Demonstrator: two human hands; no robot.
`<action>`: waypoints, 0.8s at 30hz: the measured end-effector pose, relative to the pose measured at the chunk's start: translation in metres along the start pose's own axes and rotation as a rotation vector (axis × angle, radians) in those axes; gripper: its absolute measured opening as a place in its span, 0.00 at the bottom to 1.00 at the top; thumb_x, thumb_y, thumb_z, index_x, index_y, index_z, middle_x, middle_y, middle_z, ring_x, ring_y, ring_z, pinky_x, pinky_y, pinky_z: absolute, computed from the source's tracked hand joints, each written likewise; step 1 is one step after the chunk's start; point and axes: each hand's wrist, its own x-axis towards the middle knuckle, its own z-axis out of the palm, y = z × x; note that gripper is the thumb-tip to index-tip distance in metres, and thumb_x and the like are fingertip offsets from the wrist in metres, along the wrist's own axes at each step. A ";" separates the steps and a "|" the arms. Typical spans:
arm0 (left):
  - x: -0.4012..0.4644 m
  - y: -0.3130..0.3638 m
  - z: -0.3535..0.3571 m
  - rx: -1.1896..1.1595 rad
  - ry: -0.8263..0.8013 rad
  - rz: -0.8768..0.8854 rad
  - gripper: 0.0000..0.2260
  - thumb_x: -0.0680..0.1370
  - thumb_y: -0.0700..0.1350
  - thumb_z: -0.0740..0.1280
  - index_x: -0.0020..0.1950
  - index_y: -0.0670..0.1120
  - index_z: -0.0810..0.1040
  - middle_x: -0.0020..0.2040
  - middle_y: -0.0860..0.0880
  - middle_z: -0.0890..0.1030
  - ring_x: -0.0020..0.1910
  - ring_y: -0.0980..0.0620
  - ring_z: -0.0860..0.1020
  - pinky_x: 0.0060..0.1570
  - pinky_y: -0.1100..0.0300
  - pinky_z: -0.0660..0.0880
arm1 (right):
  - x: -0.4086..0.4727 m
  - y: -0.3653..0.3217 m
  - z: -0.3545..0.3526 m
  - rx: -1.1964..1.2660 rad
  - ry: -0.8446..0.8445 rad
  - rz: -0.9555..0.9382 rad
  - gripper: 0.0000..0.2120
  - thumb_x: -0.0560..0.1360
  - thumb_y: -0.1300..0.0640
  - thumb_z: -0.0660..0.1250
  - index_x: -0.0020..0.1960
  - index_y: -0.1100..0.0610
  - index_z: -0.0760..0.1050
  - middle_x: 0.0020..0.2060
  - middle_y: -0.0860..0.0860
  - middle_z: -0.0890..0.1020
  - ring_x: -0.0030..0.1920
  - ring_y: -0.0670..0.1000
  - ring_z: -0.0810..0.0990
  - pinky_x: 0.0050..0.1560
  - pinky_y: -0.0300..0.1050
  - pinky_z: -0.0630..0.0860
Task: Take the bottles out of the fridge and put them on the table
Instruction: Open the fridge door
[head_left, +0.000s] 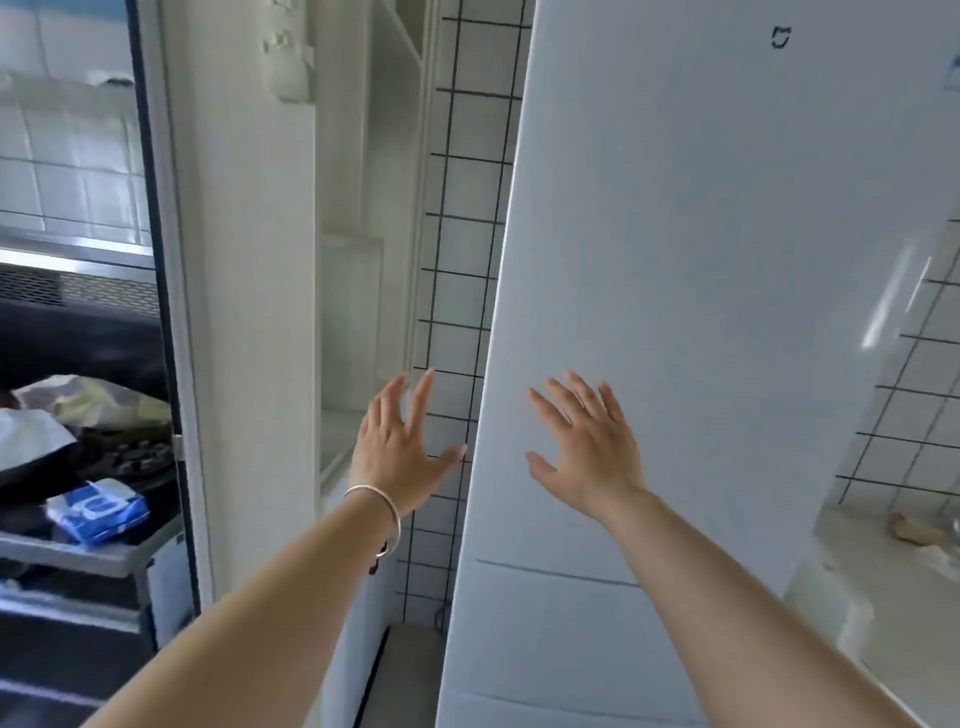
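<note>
Tall white fridge (701, 312) door shut, so bottles are hidden inside. Left hand (400, 457) sits at the door's left edge, fingers spread, holding nothing, likely seeking the opening seam. Right hand (587, 452) open, fingers straight, over the door face. No tabletop identifiable.

The fridge (701, 312) stands right of you, door closed; your right hand (587, 447) is before that door, your left hand (400, 452) by its left edge. A tiled wall (462, 249) lies behind, shelves (358, 260) left of it, a stove (130, 457) far left.
</note>
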 end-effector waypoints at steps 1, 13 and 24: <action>0.015 -0.007 0.006 -0.083 -0.012 -0.046 0.39 0.72 0.59 0.66 0.77 0.52 0.49 0.75 0.45 0.55 0.74 0.46 0.55 0.72 0.54 0.57 | 0.018 -0.006 0.007 -0.013 0.009 -0.065 0.30 0.66 0.42 0.55 0.63 0.54 0.75 0.60 0.53 0.80 0.64 0.57 0.75 0.67 0.52 0.54; 0.119 0.000 0.090 -0.406 -0.172 -0.086 0.14 0.75 0.46 0.63 0.59 0.44 0.71 0.58 0.47 0.72 0.58 0.46 0.71 0.52 0.56 0.71 | 0.149 -0.031 0.065 -0.425 -0.051 -0.352 0.09 0.60 0.54 0.62 0.31 0.55 0.81 0.31 0.51 0.80 0.40 0.55 0.81 0.65 0.53 0.60; 0.138 0.004 0.110 -0.738 -0.297 -0.167 0.10 0.75 0.41 0.61 0.56 0.43 0.73 0.53 0.44 0.78 0.50 0.45 0.77 0.46 0.55 0.74 | 0.181 -0.045 0.054 -0.608 -0.394 -0.313 0.17 0.77 0.54 0.54 0.59 0.54 0.77 0.55 0.51 0.78 0.60 0.54 0.70 0.65 0.48 0.61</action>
